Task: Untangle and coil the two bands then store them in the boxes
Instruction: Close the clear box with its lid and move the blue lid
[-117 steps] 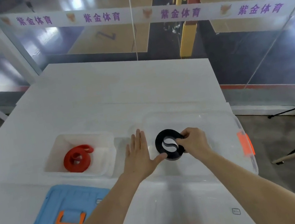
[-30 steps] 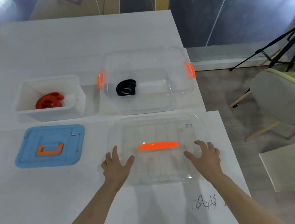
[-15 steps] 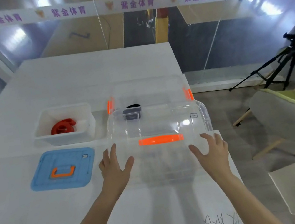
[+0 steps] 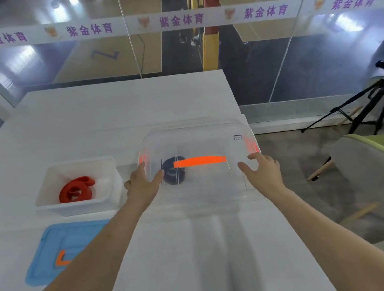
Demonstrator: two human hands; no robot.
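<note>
A clear lid [image 4: 200, 141] with an orange handle sits over the clear box [image 4: 249, 146] that has orange latches. My left hand [image 4: 143, 185] grips the lid's near left edge and my right hand [image 4: 262, 168] grips its near right edge. Through the lid I see the coiled black band [image 4: 173, 171] lying inside the clear box. The coiled red band [image 4: 76, 190] lies in the open white box [image 4: 47, 184] to the left.
A blue lid [image 4: 51, 252] with an orange handle lies flat on the white table [image 4: 105, 116], in front of the white box, partly behind my left forearm. The table's right edge runs beside the clear box. A tripod [image 4: 369, 100] and chair stand on the floor at the right.
Both hands lifted the clear lid off the table in front of me and carried it away from me over the clear box. The black band now shows beneath it.
</note>
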